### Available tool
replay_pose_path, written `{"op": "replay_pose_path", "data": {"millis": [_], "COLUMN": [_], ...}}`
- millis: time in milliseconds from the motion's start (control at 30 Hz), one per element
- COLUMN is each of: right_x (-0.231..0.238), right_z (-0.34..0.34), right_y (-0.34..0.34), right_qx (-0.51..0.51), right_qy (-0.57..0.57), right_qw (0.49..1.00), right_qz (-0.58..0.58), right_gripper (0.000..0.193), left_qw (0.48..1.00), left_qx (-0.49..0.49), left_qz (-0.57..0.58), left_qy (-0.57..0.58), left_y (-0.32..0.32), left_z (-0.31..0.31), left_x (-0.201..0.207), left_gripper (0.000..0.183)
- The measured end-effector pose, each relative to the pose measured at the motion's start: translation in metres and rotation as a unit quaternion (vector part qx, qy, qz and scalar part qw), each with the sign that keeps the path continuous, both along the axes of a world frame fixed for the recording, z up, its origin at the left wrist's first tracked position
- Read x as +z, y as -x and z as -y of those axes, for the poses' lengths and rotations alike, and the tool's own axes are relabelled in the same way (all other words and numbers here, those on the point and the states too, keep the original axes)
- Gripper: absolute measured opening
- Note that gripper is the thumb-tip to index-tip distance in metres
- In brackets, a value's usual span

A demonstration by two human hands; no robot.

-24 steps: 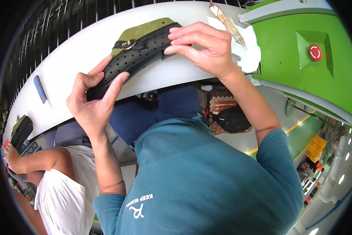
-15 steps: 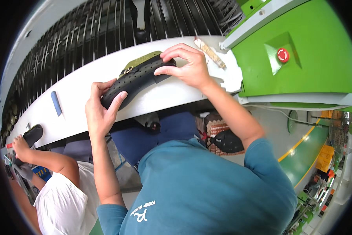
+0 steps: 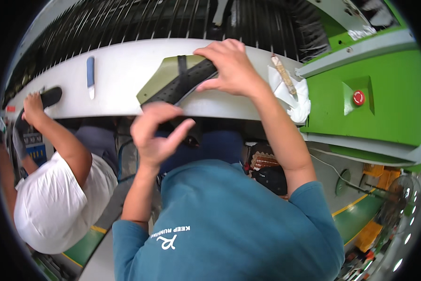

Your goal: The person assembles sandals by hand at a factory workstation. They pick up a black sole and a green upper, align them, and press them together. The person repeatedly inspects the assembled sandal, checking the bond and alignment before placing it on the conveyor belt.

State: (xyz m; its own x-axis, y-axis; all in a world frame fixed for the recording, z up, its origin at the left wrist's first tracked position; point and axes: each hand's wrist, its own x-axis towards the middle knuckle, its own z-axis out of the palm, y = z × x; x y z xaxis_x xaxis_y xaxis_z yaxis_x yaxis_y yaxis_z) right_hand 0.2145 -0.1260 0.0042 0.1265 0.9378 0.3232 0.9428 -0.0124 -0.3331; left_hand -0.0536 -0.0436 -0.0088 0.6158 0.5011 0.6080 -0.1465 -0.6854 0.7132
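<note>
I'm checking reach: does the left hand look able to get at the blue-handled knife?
Probably yes: the left hand appears open, and nothing visible on the white table stands between it and the blue-handled knife.

You've got one left hand (image 3: 158, 136), one right hand (image 3: 233, 69): two. Also for you: one black perforated piece (image 3: 170, 90), one olive form (image 3: 156, 80), one blue-handled knife (image 3: 90, 72), one wrapped stick (image 3: 284, 76), one white table (image 3: 121, 91), one green machine (image 3: 386, 114), one red button (image 3: 358, 98), one black bag (image 3: 272, 180), one co-worker (image 3: 56, 201), plus one dark item (image 3: 52, 96) at your far left.
</note>
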Motion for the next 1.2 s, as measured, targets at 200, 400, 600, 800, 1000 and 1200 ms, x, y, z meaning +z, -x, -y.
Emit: {"op": "replay_pose_path", "data": {"millis": [200, 400, 600, 800, 1000, 1200], "right_x": [-0.008, -0.003, -0.008, -0.012, -0.015, -0.012], "right_z": [0.009, 0.002, -0.005, -0.006, -0.007, -0.002], "right_y": [0.006, 0.048, 0.043, 0.044, 0.03, 0.044], "right_qx": [0.024, 0.004, 0.022, 0.009, 0.029, -0.008], "right_qy": [-0.041, -0.079, -0.095, -0.104, -0.085, -0.106], "right_qw": [0.999, 0.996, 0.994, 0.994, 0.996, 0.994], "right_qz": [0.022, 0.047, 0.038, 0.01, 0.017, -0.01], "right_gripper": [0.094, 0.116, 0.118, 0.114, 0.11, 0.108], "left_qw": [0.995, 0.997, 0.995, 0.996, 0.996, 0.998], "left_qx": [0.029, 0.052, 0.072, 0.067, 0.074, 0.06], "left_qz": [-0.096, -0.042, -0.024, -0.012, -0.008, -0.013], "left_qy": [-0.02, -0.049, -0.057, -0.056, -0.041, -0.028], "left_y": [0.017, 0.007, 0.004, 0.002, -0.001, 0.0], "left_z": [-0.048, -0.058, -0.058, -0.06, -0.054, -0.053], "left_x": [-0.02, -0.053, -0.058, -0.06, -0.059, -0.057], "left_gripper": [0.105, 0.092, 0.087, 0.084, 0.082, 0.079]}}
